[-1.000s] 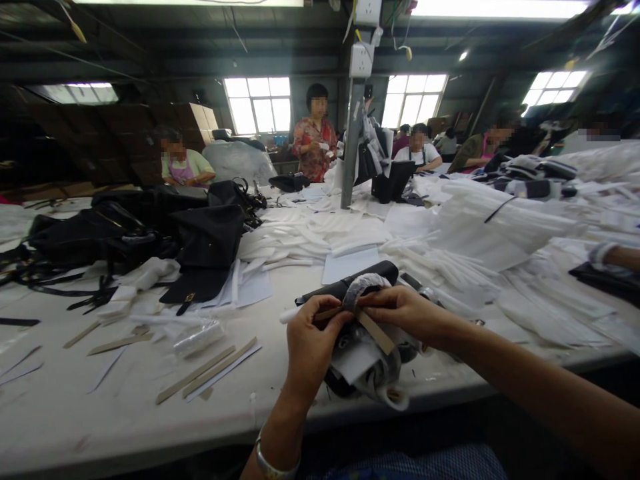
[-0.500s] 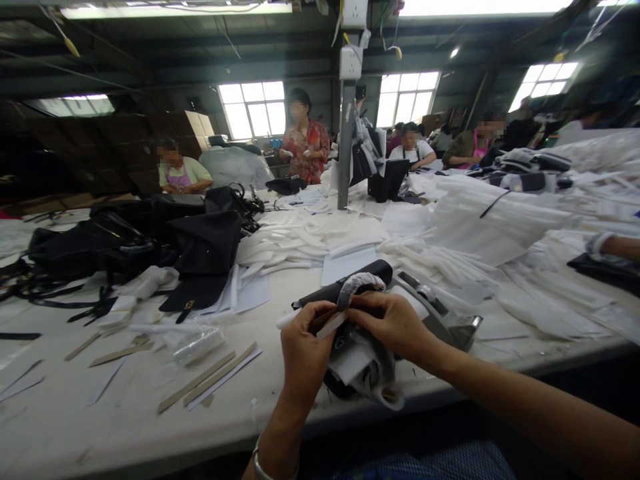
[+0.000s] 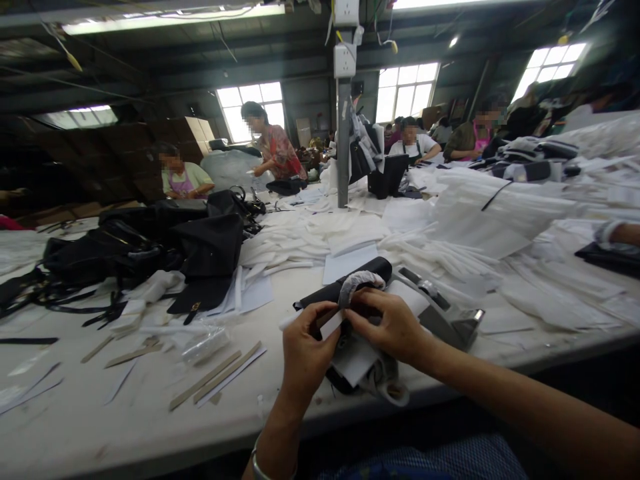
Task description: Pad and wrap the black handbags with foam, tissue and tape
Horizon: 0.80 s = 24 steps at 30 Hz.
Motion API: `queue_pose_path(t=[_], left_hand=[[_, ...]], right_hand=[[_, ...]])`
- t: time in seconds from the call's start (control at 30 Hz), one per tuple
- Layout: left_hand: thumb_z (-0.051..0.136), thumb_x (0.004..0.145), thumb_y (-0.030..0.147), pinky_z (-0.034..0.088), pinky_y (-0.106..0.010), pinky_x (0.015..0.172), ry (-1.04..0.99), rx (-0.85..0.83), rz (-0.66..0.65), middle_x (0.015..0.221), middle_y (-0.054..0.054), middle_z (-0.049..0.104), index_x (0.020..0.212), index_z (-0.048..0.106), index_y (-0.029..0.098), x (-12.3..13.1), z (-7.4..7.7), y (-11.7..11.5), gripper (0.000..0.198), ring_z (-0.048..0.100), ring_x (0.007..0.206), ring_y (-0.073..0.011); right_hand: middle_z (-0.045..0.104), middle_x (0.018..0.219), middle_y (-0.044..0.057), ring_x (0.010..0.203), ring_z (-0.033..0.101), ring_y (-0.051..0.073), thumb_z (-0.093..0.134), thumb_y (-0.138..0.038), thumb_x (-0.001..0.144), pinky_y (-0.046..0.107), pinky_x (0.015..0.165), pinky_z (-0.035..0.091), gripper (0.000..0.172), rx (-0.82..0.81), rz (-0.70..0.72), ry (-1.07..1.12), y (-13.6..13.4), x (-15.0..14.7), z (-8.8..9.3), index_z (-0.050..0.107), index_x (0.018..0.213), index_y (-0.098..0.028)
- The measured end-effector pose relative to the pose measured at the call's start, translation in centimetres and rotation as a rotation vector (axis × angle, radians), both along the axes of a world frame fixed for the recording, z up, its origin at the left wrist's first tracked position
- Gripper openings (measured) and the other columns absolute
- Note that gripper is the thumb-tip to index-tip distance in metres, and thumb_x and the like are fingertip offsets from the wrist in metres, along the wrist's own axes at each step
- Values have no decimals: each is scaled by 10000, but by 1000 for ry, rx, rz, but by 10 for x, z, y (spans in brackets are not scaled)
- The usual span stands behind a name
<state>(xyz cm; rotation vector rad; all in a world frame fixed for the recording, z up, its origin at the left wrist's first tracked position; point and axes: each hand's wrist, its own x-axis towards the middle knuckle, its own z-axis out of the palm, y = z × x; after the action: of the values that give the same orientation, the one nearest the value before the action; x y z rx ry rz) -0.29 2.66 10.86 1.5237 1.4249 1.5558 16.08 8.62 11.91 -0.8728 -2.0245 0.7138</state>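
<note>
In the head view, my left hand (image 3: 306, 350) is closed, its thumb and fingers pinching a small white strip (image 3: 331, 324). The strip lies against the lower end of a curved bag handle (image 3: 356, 283) wrapped in whitish-grey material. My right hand (image 3: 395, 327) pinches that same wrapped handle from the right, its fingertips close to the left ones and partly hidden. Below and behind both hands is a black bag (image 3: 345, 280) with pale wrapping (image 3: 356, 363) around it. Just right of the bag stands a grey tape dispenser (image 3: 453, 323), partly covered by my right hand.
Black bags (image 3: 200, 247) are heaped at the left. Cardboard strips (image 3: 225, 373) lie at the front left. White foam sheets and strips (image 3: 290, 240) cover the middle. A metal post (image 3: 343, 147) rises beyond. Several people sit or stand across the table; another person's wrist (image 3: 623, 233) shows at right.
My hands stay at the handle; the white strip shows slightly more to the left. The standing person in the patterned top has moved left and leans over. The view has shifted slightly.
</note>
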Motion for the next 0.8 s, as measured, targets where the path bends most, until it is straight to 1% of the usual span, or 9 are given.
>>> queue_pose_path(t=[0.1, 0.23, 0.27, 0.33, 0.4, 0.47, 0.63, 0.73, 0.8], left_hand=[[652, 788, 190, 576, -283, 807, 6, -48, -105, 999, -50, 754, 1083, 683, 185, -5, 6, -7, 297, 716, 906, -210], [639, 855, 292, 517, -310, 959, -53, -107, -280, 1208, -70, 700, 1230, 635, 186, -11, 11, -14, 389, 656, 1107, -240], [634, 872, 327, 516, -301, 954, -70, -124, -275, 1207, -68, 701, 1223, 644, 189, -12, 11, -14, 377, 655, 1108, -237], [612, 902, 376, 535, -271, 893, -80, -150, -200, 1117, -55, 735, 1156, 688, 194, -11, 10, -12, 322, 685, 1030, -217], [605, 910, 387, 553, -250, 811, -60, -168, -104, 990, -40, 762, 1076, 726, 198, -9, 7, -7, 279, 715, 900, -193], [646, 885, 374, 565, -248, 772, -44, -185, -82, 939, -32, 769, 1046, 740, 204, -8, 5, -2, 253, 725, 834, -187], [714, 830, 325, 570, -241, 780, -43, -161, -65, 937, -25, 775, 986, 749, 216, -8, 3, 1, 194, 736, 863, -191], [708, 832, 305, 561, -242, 769, 17, -111, 9, 901, -12, 769, 939, 738, 222, -3, 2, 0, 138, 732, 847, -181], [695, 838, 287, 547, -243, 736, 103, -83, 91, 859, 2, 756, 909, 724, 229, 2, 2, -1, 97, 720, 806, -167]], right_hand=[[708, 828, 48, 716, 662, 178, 636, -294, 841, 282, 664, 530, 127, -9, -23, -19, 0, 1, -3, 673, 887, -181], [707, 816, 39, 718, 659, 177, 644, -286, 827, 281, 657, 522, 112, -26, -44, -28, 2, 3, -6, 666, 868, -183], [707, 820, 38, 717, 659, 176, 644, -283, 826, 282, 659, 522, 113, -31, -42, -26, 2, 3, -6, 667, 874, -184], [707, 819, 33, 703, 657, 171, 642, -279, 826, 283, 658, 521, 112, -35, -34, -18, 2, 4, -6, 670, 879, -185], [704, 813, 31, 693, 654, 169, 639, -279, 826, 286, 656, 519, 108, -39, -23, -15, 2, 4, -6, 669, 871, -186], [704, 809, 30, 695, 653, 171, 636, -285, 829, 288, 656, 519, 114, -54, -4, -8, 3, 4, -5, 669, 877, -186], [702, 775, 24, 686, 649, 172, 640, -302, 835, 285, 644, 509, 120, -81, 12, 2, 4, 6, -3, 666, 864, -188], [700, 754, 15, 673, 646, 166, 653, -300, 837, 276, 634, 497, 107, -64, 2, 5, 4, 5, -2, 671, 838, -195], [706, 754, 11, 675, 653, 164, 671, -307, 835, 268, 636, 497, 110, -59, -5, 21, 3, 4, -3, 678, 838, -197]])
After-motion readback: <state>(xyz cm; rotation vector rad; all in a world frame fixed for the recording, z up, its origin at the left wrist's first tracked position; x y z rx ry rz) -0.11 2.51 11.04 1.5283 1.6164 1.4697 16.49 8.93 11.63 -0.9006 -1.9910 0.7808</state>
